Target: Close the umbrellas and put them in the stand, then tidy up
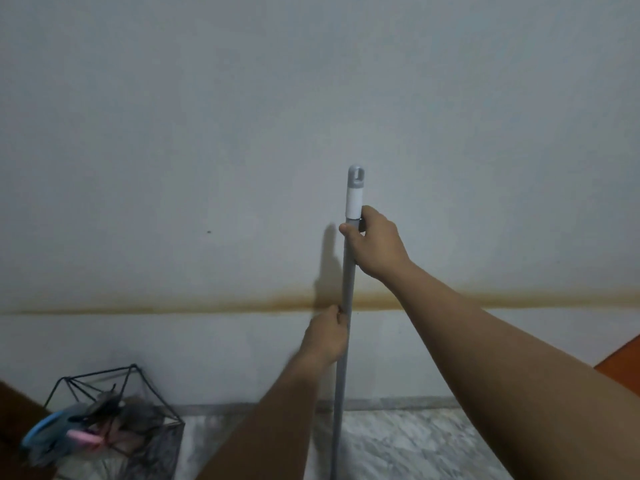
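A long grey pole (347, 292) with a white band and a grey hanging cap at its top stands upright in front of the wall; its lower end runs out of view. My right hand (375, 245) grips the pole just under the white band. My left hand (327, 336) grips it lower down. At the lower left stands a black wire stand (130, 379) holding closed umbrellas (81, 433), with blue and pink handles sticking out toward the left.
A pale wall (242, 133) with a brownish stain line fills most of the view. Marble-patterned floor (415, 448) lies below. Dark brown furniture (15, 407) shows at the left edge and an orange surface (623, 362) at the right edge.
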